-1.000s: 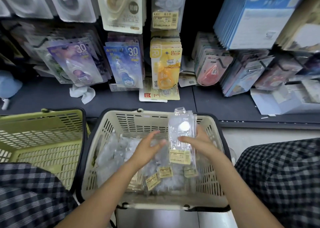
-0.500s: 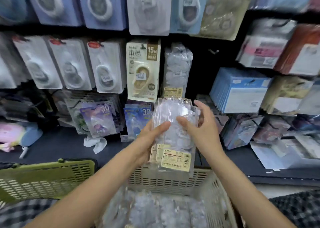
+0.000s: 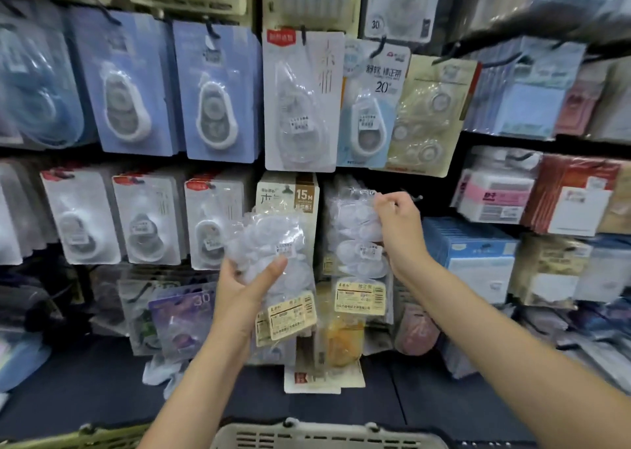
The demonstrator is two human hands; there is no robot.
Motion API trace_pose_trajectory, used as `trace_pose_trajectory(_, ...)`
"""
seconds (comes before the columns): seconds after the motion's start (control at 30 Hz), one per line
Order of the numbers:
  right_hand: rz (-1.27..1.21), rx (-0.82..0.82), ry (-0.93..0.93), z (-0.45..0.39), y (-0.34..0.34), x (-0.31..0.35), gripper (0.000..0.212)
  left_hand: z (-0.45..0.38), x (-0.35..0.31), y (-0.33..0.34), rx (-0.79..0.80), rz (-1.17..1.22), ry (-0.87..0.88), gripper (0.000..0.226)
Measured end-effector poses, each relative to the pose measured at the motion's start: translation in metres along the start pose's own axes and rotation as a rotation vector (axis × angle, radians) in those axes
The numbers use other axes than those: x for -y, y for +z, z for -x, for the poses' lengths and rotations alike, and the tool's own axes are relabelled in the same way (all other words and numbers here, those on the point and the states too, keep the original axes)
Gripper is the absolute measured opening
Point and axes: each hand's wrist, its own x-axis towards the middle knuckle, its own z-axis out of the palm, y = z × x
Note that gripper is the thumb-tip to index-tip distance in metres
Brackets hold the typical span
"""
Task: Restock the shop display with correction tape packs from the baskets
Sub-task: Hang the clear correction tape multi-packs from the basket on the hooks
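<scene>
Your left hand (image 3: 246,288) grasps a small stack of correction tape packs (image 3: 273,261), with the thumb curled over the front and the fingers behind. The packs are clear plastic bags, a little crumpled, with round white tape pieces inside and a pale yellow label with a barcode at the lower end. You hold the stack in the air in front of the display wall (image 3: 136,90), just left of the hanging row of the same packs (image 3: 358,254).

Your right hand (image 3: 396,223) pinches the top of that hanging row, near the hook, with the fingers curled on the clear plastic. These packs hang straight down and show the same yellow label at the bottom.

Around them the display wall carries many carded packs, blue ones above at left and white ones in the middle row. At the bottom edge of the view you see the rim of a beige basket (image 3: 324,431) and, left of it, a green basket (image 3: 85,438).
</scene>
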Motion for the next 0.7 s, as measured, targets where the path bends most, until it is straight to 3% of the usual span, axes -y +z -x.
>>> trace_pose_trajectory(0.1, 0.086, 0.012, -0.030, -0.013, 0.010, 0.000, 0.015, -0.003, -0.005, -0.003, -0.019, 0.032, -0.002, 0.118)
trace_pose_trajectory(0.17, 0.125, 0.002, -0.025, -0.016, 0.014, -0.003, 0.014, -0.004, -0.006, -0.002, -0.012, 0.033, 0.003, 0.127)
trace_pose_trajectory(0.3, 0.119, -0.050, -0.043, -0.018, 0.017, -0.006, 0.015, -0.005, -0.007, 0.001, 0.023, 0.026, 0.015, 0.106)
trace_pose_trajectory(0.43, 0.098, -0.100, -0.038, -0.020, 0.019, -0.008, 0.009, -0.005, -0.006, 0.005, 0.020, 0.051, 0.015, 0.107)
trace_pose_trajectory(0.53, 0.104, -0.122, -0.051, -0.020, 0.016, -0.012, 0.013, -0.005, -0.005, 0.007, 0.035, 0.063, 0.015, 0.086)
trace_pose_trajectory(0.7, 0.165, -0.030, -0.166, -0.023, 0.017, -0.013, 0.018, -0.006, -0.007, 0.010, 0.011, 0.070, 0.002, 0.103)
